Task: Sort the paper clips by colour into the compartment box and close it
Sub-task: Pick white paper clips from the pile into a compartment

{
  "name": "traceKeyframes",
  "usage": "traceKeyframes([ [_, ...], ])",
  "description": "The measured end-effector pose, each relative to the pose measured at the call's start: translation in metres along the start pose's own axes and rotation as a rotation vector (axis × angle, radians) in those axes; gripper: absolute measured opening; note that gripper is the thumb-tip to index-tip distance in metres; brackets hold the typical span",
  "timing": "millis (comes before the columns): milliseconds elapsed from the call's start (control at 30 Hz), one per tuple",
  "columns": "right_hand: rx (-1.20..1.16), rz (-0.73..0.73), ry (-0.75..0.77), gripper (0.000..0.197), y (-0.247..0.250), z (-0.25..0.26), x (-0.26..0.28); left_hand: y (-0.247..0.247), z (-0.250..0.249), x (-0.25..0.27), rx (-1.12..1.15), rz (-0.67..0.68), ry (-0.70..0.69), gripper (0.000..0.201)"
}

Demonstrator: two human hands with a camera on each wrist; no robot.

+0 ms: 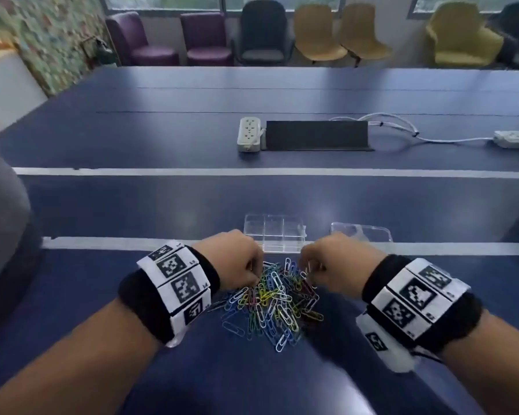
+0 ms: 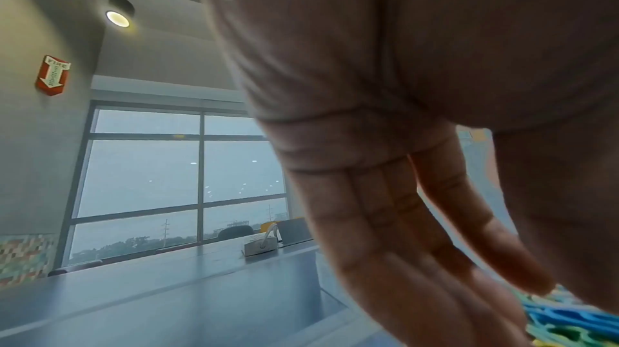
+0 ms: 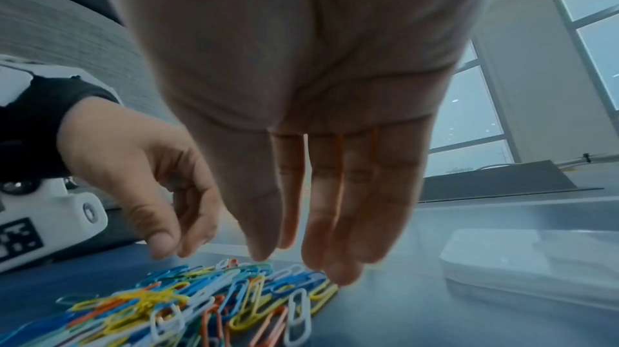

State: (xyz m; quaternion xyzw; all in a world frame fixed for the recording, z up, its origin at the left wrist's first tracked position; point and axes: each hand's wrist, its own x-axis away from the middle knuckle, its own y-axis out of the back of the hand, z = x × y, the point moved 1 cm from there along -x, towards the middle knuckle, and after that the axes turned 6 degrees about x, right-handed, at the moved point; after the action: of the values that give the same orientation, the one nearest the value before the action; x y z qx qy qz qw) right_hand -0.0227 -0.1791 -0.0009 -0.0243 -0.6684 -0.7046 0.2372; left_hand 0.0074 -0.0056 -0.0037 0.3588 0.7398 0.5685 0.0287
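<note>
A heap of coloured paper clips (image 1: 270,298) lies on the blue table, also seen in the right wrist view as a pile (image 3: 201,299). Just behind it stands the clear compartment box (image 1: 274,235), open, with no clips visible in its cells. Its clear lid (image 1: 361,232) lies flat to the right of the box (image 3: 535,254). My left hand (image 1: 253,274) hangs over the heap's far left edge, fingers pointing down (image 2: 502,299) and holding nothing I can see. My right hand (image 1: 307,269) reaches down at the far right edge, its straight fingertips (image 3: 338,273) touching the clips.
A white power strip (image 1: 249,133) and a black cable flap (image 1: 316,134) sit mid-table, far behind the box. A second power strip (image 1: 516,139) with a white cable lies at the far right. A grey chair back (image 1: 0,235) stands at my left.
</note>
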Motion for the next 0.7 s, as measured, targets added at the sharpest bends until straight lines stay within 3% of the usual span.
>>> traceKeyframes([
  [233,-0.020,-0.019,0.022,0.021,-0.008,0.021,-0.024,0.000,0.010,-0.016,-0.072,0.015,0.072,0.017],
  [400,-0.002,0.010,-0.026,0.031,-0.014,0.033,-0.038,0.000,0.006,-0.011,-0.096,-0.043,0.084,0.022],
  [500,-0.010,0.012,-0.013,0.024,-0.015,0.035,-0.040,-0.006,0.004,-0.009,-0.077,-0.024,0.102,0.025],
  [667,-0.074,-0.026,0.017,0.010,-0.006,0.025,-0.032,-0.006,0.003,-0.005,-0.066,-0.066,0.117,0.004],
  [700,-0.078,-0.054,0.024,0.011,-0.005,0.023,-0.030,-0.006,0.003,-0.003,-0.070,-0.071,0.122,0.007],
])
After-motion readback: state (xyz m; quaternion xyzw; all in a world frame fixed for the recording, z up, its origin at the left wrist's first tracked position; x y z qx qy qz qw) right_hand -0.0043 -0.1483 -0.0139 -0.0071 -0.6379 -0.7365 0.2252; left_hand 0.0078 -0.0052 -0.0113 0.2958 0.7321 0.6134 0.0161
